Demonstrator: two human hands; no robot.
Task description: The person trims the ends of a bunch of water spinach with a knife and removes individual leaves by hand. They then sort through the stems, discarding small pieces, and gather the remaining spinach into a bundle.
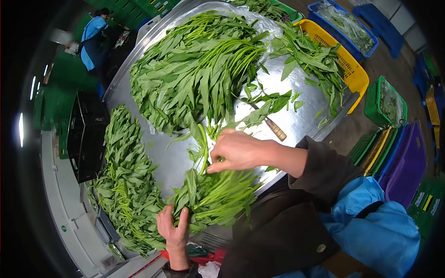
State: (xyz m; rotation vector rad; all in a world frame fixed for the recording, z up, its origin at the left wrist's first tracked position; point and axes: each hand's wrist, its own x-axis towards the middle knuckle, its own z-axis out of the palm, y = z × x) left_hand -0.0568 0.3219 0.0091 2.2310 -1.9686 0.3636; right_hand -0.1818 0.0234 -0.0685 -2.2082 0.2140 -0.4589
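My left hand [174,227] is wrapped round the leafy end of a bunch of water spinach [222,197], whose pale stems fan toward my body. Just above that bunch, my right hand [241,150] is closed, with a few water spinach stems [204,146] at its thumb and fingertips; the palm is hidden. Beyond it rises a large heap of water spinach [194,69] on clear plastic, on the metal table [162,162]. A knife [276,129] with a wooden handle lies beside my right wrist, its blade partly under loose leaves.
Along the left edge lies a long row of bunches [125,185]. More greens [315,60] spill by a yellow crate [343,60] at the far right. Blue [345,28] and green crates [384,102] stand beyond, near stacked crates [394,153]. Another person [95,39] works at upper left.
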